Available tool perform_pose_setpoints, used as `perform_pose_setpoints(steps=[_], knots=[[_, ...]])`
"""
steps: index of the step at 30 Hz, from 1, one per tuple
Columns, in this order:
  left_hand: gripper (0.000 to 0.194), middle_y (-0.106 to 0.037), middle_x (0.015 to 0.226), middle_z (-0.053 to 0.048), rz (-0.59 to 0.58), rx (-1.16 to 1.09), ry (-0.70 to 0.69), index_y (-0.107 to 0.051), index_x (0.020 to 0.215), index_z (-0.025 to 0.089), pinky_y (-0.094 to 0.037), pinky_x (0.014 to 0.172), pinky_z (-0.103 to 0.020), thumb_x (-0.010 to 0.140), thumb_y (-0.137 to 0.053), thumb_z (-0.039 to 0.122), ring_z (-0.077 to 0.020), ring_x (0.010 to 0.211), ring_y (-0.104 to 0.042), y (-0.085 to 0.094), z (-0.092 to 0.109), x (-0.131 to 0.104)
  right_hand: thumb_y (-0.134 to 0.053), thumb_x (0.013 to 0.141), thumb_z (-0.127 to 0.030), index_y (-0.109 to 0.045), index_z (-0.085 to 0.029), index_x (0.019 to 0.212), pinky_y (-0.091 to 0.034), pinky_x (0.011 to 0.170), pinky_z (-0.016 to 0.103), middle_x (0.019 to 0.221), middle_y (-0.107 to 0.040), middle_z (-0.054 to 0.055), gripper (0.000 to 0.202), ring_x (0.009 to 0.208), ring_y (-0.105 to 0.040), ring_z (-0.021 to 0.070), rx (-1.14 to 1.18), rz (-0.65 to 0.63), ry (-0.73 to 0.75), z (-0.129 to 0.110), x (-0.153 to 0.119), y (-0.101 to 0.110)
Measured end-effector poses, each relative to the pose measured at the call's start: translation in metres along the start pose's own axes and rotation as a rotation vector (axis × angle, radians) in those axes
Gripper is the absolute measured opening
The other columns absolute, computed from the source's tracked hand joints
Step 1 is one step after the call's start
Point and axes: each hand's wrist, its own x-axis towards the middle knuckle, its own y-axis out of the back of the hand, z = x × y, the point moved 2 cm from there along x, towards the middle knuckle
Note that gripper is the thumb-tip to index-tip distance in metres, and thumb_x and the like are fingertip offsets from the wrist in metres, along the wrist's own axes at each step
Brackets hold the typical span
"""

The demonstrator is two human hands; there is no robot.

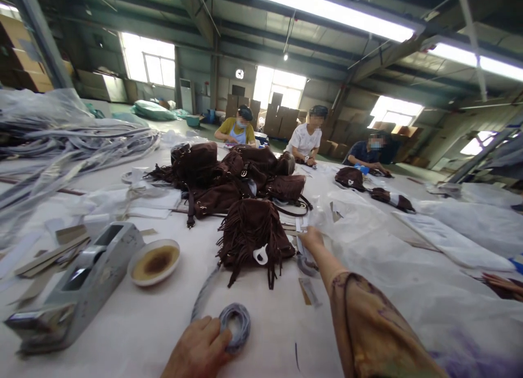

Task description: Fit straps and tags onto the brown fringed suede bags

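My left hand (pixel 202 348) grips the side of a coiled strap (pixel 248 328) in greyish wrapping at the front of the table. A wrapped length of it runs up to a dark brown fringed bag (pixel 249 231), which lies with a white tag (pixel 260 255) on its front. To the right of that bag, my right hand (pixel 311 238) reaches out over white and tan strips (pixel 300 224). Its fingertips are too small and blurred to show whether they hold one. Just below it lies a grey curved piece (pixel 306 264).
A heap of brown bags (pixel 232 176) lies behind. On the left stand a grey tape dispenser (pixel 87 285) and a shallow dish (pixel 154 262) with a brown-stained pad. Wrapped straps (pixel 81 144) pile up far left; plastic sheets (pixel 379 274) spread right. Several co-workers sit across the table.
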Motion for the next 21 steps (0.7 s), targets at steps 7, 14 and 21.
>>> perform_pose_setpoints(steps=[7, 14, 21], knots=[[0.014, -0.059, 0.080, -0.004, -0.008, -0.061, 0.022, -0.057, 0.095, 0.023, -0.043, 0.063, -0.033, 0.083, -0.059, 0.015, -0.0201, 0.071, -0.054, 0.004, 0.002, 0.004, -0.062, 0.074, -0.027, -0.073, -0.018, 0.068, -0.043, 0.063, 0.026, 0.067, -0.070, 0.006, 0.015, 0.073, -0.065, 0.0208, 0.064, 0.005, -0.005, 0.022, -0.018, 0.041], [0.007, -0.058, 0.080, -0.004, -0.050, -0.085, 0.041, -0.059, 0.089, 0.021, -0.041, 0.065, -0.032, 0.086, -0.058, 0.015, -0.0196, 0.072, -0.052, 0.013, 0.009, 0.008, -0.049, 0.086, -0.049, -0.063, -0.020, 0.071, -0.039, 0.047, 0.027, 0.053, -0.059, 0.001, 0.035, 0.049, -0.055, 0.0180, 0.360, -0.146, 0.033, 0.061, -0.177, 0.069], [0.005, -0.060, 0.084, -0.006, -0.187, -0.064, 0.097, -0.062, 0.092, 0.019, -0.043, 0.072, -0.033, 0.088, -0.061, 0.021, -0.0205, 0.079, -0.053, 0.018, 0.014, 0.007, -0.054, 0.090, -0.030, -0.066, -0.019, 0.090, -0.044, 0.086, 0.037, 0.093, -0.067, 0.012, 0.017, 0.096, -0.060, 0.0272, -0.154, -0.146, 0.458, 0.018, -0.277, 0.030]])
